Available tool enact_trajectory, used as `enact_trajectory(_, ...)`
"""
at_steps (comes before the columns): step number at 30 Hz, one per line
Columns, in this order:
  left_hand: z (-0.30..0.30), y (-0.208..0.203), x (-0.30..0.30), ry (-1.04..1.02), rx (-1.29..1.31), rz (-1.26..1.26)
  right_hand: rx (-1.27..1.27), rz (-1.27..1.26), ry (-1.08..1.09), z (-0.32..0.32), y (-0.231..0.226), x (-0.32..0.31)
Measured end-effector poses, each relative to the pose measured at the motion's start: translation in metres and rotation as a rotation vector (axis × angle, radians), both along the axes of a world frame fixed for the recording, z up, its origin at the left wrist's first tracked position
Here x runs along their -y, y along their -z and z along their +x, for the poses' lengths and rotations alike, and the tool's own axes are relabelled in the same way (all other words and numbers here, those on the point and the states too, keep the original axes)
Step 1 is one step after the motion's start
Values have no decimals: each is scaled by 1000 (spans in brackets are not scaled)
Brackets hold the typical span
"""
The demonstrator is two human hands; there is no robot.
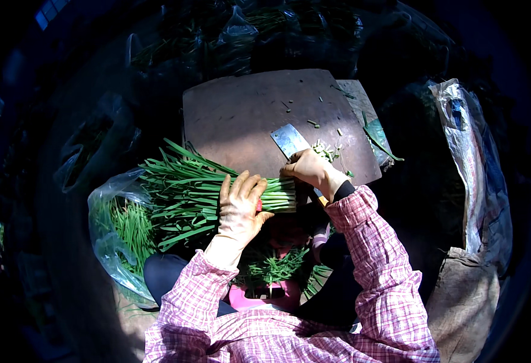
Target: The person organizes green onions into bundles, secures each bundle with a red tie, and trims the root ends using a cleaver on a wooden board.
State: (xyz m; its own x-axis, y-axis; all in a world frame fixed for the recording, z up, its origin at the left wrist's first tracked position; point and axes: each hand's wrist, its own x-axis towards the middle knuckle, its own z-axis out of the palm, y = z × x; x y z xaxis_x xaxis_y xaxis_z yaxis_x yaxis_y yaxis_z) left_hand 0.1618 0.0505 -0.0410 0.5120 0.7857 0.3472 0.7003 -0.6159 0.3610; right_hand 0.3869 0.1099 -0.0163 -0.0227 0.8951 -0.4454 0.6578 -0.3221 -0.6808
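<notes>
A thick bundle of garlic chives (186, 190) lies across the near edge of the brown board, green leaves to the left and pale cut ends to the right. My left hand (241, 199), in a pale thin glove, rests over the stems with its fingers laid out; a bit of red band (258, 206) shows beside it. My right hand (314, 169), also gloved, curls around a cleaver (289, 140) at the cut ends. The blade points up and left past the fingers, and an orange handle end shows under the wrist. Short trimmed stem pieces (324, 151) are scattered by the blade.
The board (247, 109) spans the middle, with another board (368, 112) beneath its right side. Clear bags of greens (129, 233) stand at left and far back. A pink stool or basin (264, 296) with loose leaves is between my knees. White sacking (465, 151) lies right.
</notes>
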Motion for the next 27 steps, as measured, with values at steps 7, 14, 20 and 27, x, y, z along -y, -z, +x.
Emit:
enact_trajectory(7, -3, 4, -8, 8, 16, -63, 221, -29, 36, 40, -43, 54)
enact_trajectory(14, -37, -8, 17, -9, 446, 12, 701, 665, -634, -38, -9, 66)
enact_trajectory(20, -71, 22, 102, -269, 954, -901, 120, 456, -276, -57, 3, 73)
enact_trajectory(27, -68, 52, 105, 26, 1630, -1614, -1091, -471, -5, -63, 46, 154)
